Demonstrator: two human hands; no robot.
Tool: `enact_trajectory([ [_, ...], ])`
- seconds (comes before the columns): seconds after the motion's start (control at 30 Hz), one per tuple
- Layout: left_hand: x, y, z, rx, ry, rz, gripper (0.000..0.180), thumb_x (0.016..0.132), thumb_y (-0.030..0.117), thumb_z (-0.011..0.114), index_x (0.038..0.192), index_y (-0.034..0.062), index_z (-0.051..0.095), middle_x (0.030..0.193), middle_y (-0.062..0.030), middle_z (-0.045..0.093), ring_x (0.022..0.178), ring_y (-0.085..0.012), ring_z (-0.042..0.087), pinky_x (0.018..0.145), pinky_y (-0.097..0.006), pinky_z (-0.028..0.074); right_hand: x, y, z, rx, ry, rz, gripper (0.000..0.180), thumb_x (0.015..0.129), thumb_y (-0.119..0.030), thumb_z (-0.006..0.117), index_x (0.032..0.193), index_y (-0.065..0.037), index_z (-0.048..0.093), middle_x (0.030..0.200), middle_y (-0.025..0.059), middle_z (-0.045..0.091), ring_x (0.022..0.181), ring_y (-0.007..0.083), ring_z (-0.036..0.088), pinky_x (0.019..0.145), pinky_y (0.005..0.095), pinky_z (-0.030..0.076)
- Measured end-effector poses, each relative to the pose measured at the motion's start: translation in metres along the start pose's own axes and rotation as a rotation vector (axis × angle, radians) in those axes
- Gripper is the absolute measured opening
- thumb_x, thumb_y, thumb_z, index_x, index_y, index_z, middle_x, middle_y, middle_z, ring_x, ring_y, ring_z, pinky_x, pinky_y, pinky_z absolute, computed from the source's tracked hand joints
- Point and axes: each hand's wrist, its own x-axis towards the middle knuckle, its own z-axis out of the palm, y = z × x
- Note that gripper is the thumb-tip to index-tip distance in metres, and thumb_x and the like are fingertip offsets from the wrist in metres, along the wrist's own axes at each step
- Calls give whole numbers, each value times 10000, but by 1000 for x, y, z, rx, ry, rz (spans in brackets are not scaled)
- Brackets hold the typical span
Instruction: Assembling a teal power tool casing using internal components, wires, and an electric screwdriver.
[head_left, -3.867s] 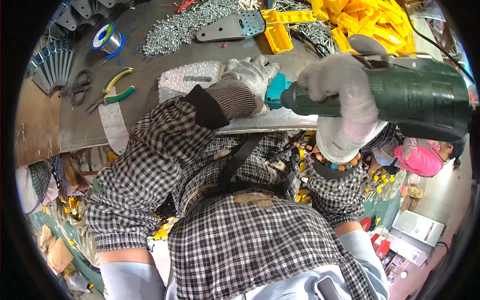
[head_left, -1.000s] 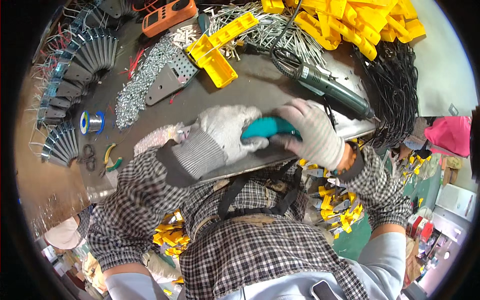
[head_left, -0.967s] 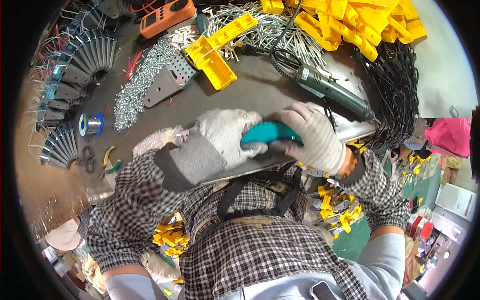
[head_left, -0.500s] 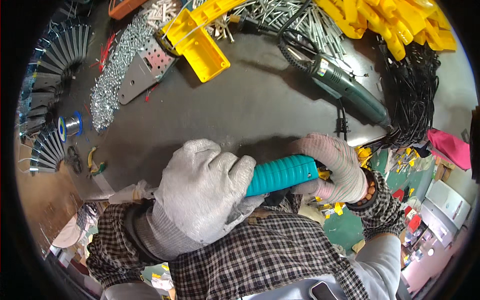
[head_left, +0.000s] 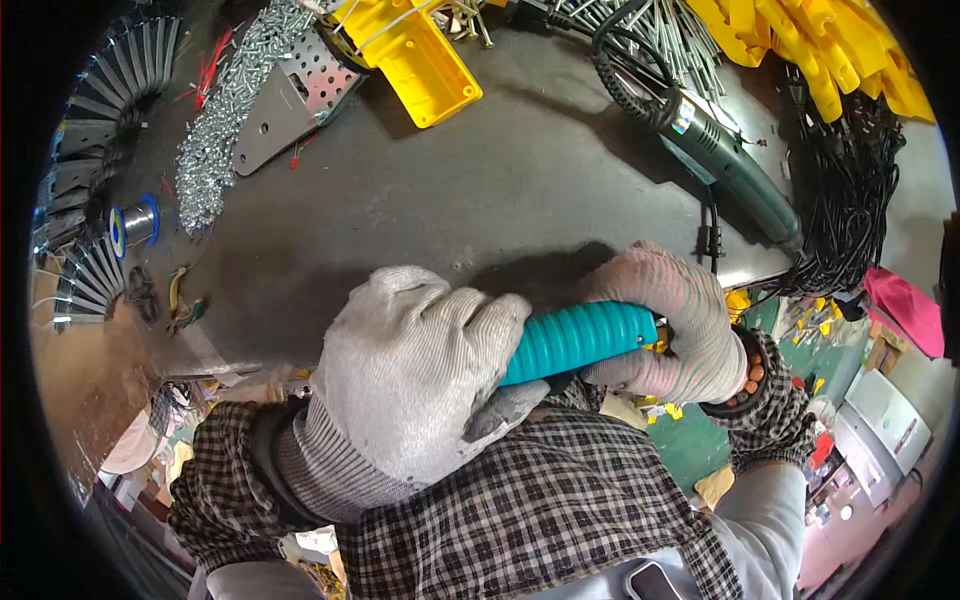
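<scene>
Close against my body, near the table's front edge, a teal ribbed plastic handle (head_left: 578,343) is held between both hands. My left hand (head_left: 400,385), in a grey-white knitted glove, is closed over its left part, and that end is hidden under the fingers. Curled about the other end is my right hand (head_left: 690,325), in a pale glove with pink and green tints. A small screw hole shows near that end of the handle. The right fingertips and the underside of the handle are mostly hidden.
On the dark table (head_left: 380,210) lie a black corded power tool (head_left: 735,165), yellow plastic housings (head_left: 430,85), a perforated metal plate (head_left: 290,110) and heaped screws (head_left: 210,150). Black cables (head_left: 845,190) hang at the right edge. A wire spool (head_left: 135,225) and pliers (head_left: 180,300) lie left.
The view has shifted slightly, so the far table items sit higher in it. Both hands keep hold of the teal handle, which appears a little further right.
</scene>
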Motion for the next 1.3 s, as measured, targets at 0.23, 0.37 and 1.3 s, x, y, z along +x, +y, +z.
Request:
enact_trajectory([
  [0.23,39,-17,4,-207,-274,-252,324,832,309,713,1001,42,641,815,-152,652,757,-349,646,702,-402,504,14,-2,-9,-251,109,149,440,732,-253,795,1097,-62,640,975,127,659,904,299,652,808,369,518],
  [0.37,55,-32,8,-182,-341,-335,364,856,369,701,999,39,646,795,-129,655,730,-266,650,696,-374,495,-8,-3,-45,-1042,506,199,590,683,-239,800,1222,-104,602,1114,128,610,1057,340,574,898,431,470],
  [1.3,73,-26,13,-22,-362,-357,425,899,469,649,1008,60,688,837,-132,684,747,-207,636,725,-370,500,31,-49,-22,1040,605,-489,843,814,-735,479,1181,23,534,1063,164,587,819,291,558,798,436,444],
])
